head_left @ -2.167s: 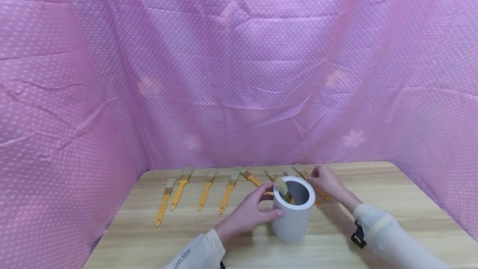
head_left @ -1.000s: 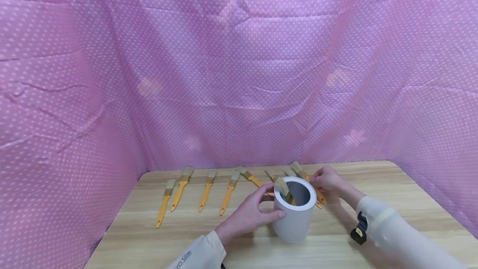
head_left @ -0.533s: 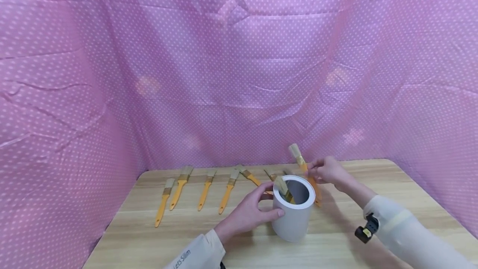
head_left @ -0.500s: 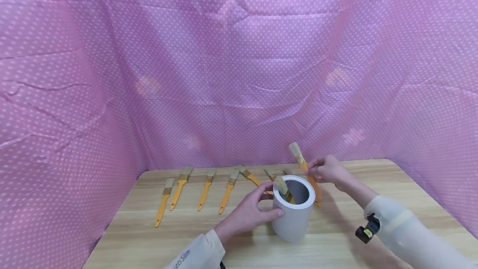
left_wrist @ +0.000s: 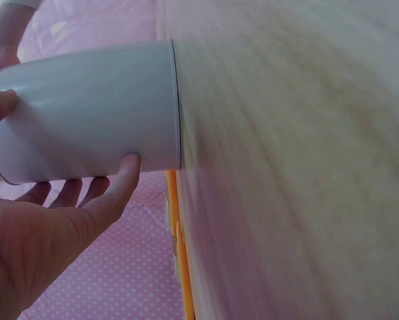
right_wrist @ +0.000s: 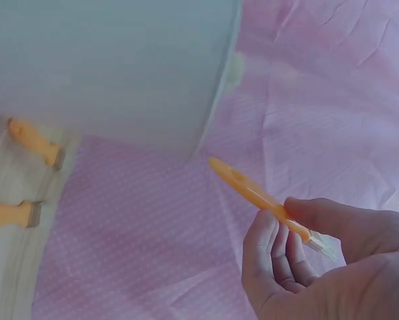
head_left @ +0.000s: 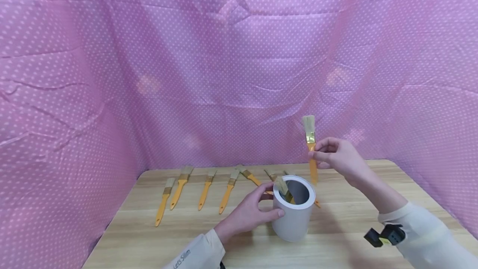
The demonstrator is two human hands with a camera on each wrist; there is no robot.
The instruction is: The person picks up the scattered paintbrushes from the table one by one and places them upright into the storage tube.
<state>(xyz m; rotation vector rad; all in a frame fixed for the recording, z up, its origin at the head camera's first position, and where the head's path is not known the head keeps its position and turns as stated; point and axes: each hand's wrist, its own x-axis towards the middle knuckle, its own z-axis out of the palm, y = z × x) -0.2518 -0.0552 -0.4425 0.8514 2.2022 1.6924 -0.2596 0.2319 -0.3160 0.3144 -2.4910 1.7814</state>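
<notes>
My left hand (head_left: 248, 213) holds the side of a white open-topped canister (head_left: 292, 225) standing on the table, thumb on its front and fingers along its left side. Inside it leans a paintbrush (head_left: 282, 188), pale bristles at the rim. Above the table, to the right of and behind the canister, my right hand (head_left: 343, 160) pinches another paintbrush (head_left: 310, 137) by its orange handle. That brush is upright, bristles up. In the right wrist view its handle (right_wrist: 249, 191) ends close to the canister's rim. The left wrist view shows my fingers along the canister's wall (left_wrist: 92, 110).
On the wooden table (head_left: 149, 246), several orange-handled paintbrushes lie in a row, including one at the far left (head_left: 163, 202) and one left of the canister (head_left: 226, 196). Others lie partly hidden behind the canister. A pink dotted cloth (head_left: 224, 74) hangs around the table.
My right hand has picked a paintbrush up off the table behind the canister, raised it and turned it upright. The left hand and canister have stayed in place.
</notes>
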